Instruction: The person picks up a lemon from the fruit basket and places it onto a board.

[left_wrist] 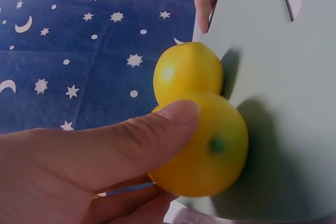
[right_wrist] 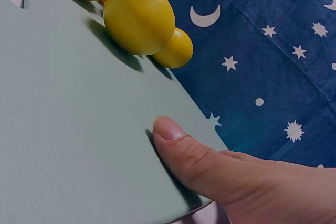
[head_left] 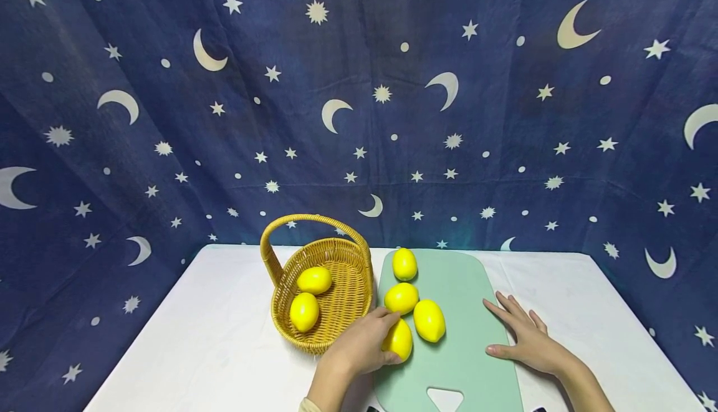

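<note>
My left hand (head_left: 363, 344) grips a yellow lemon (head_left: 399, 341) near the left edge of a pale green cutting board (head_left: 471, 349). In the left wrist view the thumb lies across that lemon (left_wrist: 220, 150), with fingers curled beneath it. Close by on the board are three more lemons: one at the far end (head_left: 404, 264), one in the middle (head_left: 401, 298) and one to its right (head_left: 429, 321). My right hand (head_left: 530, 340) rests at the board's right edge, fingers spread, holding nothing; its thumb (right_wrist: 170, 132) is over the board.
Left of the board stands a wicker basket (head_left: 350, 287) with a tall arched handle; two lemons (head_left: 315, 280) lie inside it. A white cloth (head_left: 213, 337) covers the table. Behind hangs a dark blue curtain (head_left: 359, 150) with moons and stars. The board has a triangular hole (head_left: 445, 398) near its front.
</note>
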Demonstrator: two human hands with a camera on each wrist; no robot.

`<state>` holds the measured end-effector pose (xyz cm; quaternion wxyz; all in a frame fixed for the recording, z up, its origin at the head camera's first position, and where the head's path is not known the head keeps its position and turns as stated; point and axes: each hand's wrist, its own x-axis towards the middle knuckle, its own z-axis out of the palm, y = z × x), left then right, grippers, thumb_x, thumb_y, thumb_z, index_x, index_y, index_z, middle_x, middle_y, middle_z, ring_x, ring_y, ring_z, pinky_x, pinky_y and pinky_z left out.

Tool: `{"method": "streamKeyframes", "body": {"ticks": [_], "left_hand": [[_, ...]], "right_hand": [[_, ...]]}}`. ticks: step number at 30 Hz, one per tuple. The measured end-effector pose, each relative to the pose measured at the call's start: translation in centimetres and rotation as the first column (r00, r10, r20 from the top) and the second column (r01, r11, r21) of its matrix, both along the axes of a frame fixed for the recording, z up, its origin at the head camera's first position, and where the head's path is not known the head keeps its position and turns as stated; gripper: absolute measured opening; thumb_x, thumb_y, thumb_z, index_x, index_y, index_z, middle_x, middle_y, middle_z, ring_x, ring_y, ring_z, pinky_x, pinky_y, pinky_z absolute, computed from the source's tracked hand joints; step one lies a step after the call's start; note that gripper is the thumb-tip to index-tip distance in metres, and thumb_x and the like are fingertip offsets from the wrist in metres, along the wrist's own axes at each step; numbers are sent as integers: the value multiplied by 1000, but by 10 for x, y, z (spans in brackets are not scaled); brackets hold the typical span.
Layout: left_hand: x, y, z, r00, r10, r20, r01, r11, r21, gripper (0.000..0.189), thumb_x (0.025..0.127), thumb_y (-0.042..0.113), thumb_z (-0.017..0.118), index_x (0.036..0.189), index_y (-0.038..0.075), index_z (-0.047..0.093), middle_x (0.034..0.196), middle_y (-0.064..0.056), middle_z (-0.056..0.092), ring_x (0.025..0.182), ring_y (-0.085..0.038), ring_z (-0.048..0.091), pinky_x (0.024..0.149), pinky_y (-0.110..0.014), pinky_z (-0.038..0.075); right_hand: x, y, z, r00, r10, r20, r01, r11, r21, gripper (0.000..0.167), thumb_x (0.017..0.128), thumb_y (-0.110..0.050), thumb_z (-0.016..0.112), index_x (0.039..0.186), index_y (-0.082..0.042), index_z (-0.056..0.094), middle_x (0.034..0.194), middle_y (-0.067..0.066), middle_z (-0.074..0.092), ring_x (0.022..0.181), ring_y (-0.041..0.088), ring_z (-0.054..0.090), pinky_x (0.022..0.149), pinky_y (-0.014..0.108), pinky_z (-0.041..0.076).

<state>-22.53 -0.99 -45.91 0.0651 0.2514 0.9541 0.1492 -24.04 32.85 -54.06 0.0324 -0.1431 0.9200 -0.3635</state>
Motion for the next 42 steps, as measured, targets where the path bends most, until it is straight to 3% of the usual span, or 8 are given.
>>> {"method": "streamKeyframes", "body": {"ticks": [14,20,26,32,38,42], "left_hand": [[3,-5,12,999,5,-35,-4,1000,11,63,76,35,78,132,13,57,125,0,59,108,-15,59,95,-33,50],[0,-18,24,996,20,-89,-11,994,108,52,84,31,71,130,11,58,123,-1,61,109,-16,60,95,-34,51],[-7,-48,30,983,127,-130,-101,977,186,47,86,28,70,129,11,59,125,-3,60,113,-20,60,96,-38,50],[-10,-81,29,946,291,-139,-259,943,210,49,82,24,73,127,7,60,126,-11,58,117,-30,57,99,-46,47],[-10,-92,23,917,397,-40,-384,905,181,53,83,29,72,128,5,59,134,-20,51,127,-37,46,105,-53,40],[-8,-91,19,918,395,39,-396,907,145,56,84,31,70,130,2,56,139,-24,45,131,-39,41,106,-54,37]], "right_hand": [[0,0,-1,1000,4,1,-4,1000,-4,85,73,-40,77,144,-8,40,153,29,17,140,53,6,107,68,-8],[-1,0,-1,1000,12,-26,-12,1000,1,85,73,-40,77,143,-8,41,152,29,18,139,53,7,106,69,-7],[-2,1,-2,1000,6,-7,-6,1000,5,86,73,-43,76,143,-9,40,153,28,17,139,54,6,107,68,-11],[-3,2,-2,1000,8,0,-8,1000,-3,85,74,-43,76,143,-9,40,154,28,16,139,54,5,107,68,-12],[-2,1,-2,1000,15,-20,-15,1000,-6,84,74,-41,76,143,-8,41,153,29,16,139,55,6,107,68,-11],[-1,1,-2,1000,17,-26,-17,1000,-9,84,74,-40,76,143,-8,41,153,30,16,138,55,6,107,67,-13]]}}
